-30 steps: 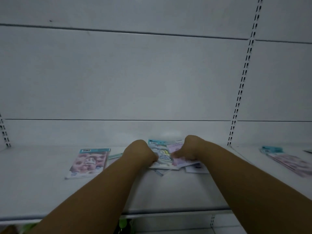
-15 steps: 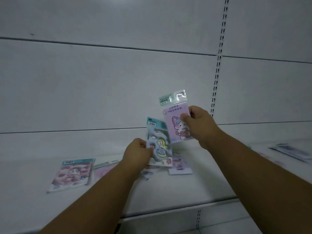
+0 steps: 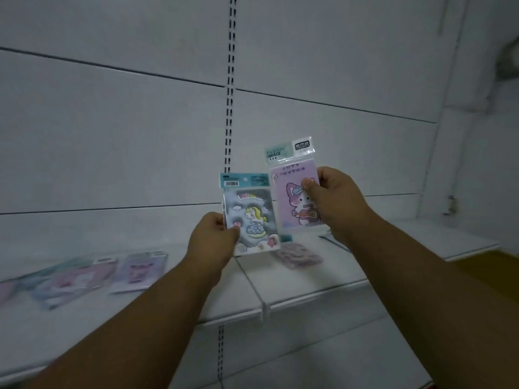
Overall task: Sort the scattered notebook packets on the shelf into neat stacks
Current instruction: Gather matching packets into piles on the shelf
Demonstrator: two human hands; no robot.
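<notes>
My left hand (image 3: 212, 241) grips a blue unicorn notebook packet (image 3: 250, 214) by its lower left corner, upright above the white shelf (image 3: 303, 293). My right hand (image 3: 337, 200) pinches a pink cat notebook packet (image 3: 292, 189) with a teal header, held a little higher and to the right. The two packets nearly touch edge to edge. On the shelf below them lies another pinkish packet (image 3: 299, 255). Further packets lie at the left: a purple one (image 3: 140, 270) and a pink-and-teal one (image 3: 73, 282), both blurred.
A slotted upright (image 3: 229, 108) runs down the white back panel. A divider seam (image 3: 264, 307) splits the shelf at its front edge. A flat packet edge (image 3: 334, 240) shows behind my right wrist. A yellow-brown surface (image 3: 488, 265) sits at the far right.
Both hands have lifted the two packets off the shelf pile and hold them upright. The view has swung to the right, so the lying packets sit further left.
</notes>
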